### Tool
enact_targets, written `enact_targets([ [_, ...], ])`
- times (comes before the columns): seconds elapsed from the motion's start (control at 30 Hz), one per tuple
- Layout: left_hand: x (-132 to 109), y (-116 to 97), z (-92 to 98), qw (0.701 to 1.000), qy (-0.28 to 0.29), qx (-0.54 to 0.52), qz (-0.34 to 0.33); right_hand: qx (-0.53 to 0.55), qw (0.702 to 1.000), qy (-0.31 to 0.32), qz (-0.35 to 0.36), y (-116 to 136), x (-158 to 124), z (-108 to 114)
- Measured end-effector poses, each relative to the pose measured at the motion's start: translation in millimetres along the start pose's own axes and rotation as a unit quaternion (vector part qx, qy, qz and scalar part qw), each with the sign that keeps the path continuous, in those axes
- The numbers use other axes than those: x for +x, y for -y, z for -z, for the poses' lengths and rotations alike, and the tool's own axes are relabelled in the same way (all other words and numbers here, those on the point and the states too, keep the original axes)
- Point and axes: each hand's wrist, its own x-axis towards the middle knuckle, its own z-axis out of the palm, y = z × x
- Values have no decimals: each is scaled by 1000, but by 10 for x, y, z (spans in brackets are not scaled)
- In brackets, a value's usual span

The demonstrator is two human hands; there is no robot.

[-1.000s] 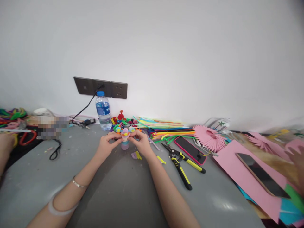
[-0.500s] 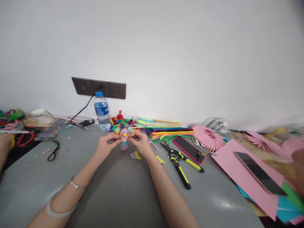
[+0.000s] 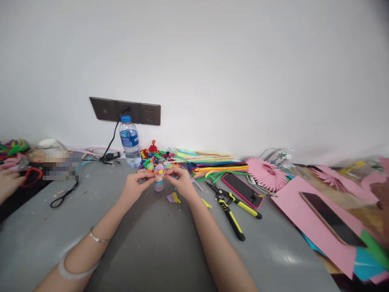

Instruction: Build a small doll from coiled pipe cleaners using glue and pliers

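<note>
Hands unmoved; fingers pinch fuzzy coiled figure.

Grey tabletop, kinda scuffed and speckled, pushed up against a white wall. Sitting on it: a water bottle at the back, a pile of colourful pipe cleaners, yellow-handled pliers, a pink-cased phone, a pink paper fan and pink paper sheets with another phone on top.
</note>
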Motion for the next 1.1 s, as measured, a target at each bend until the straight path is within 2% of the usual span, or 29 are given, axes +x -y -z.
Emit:
enact_targets([
  [1.1, -11, -13, -12, 1000, -4, 18, -13, 1, 1000, 0, -14, -12, -6, 16],
])
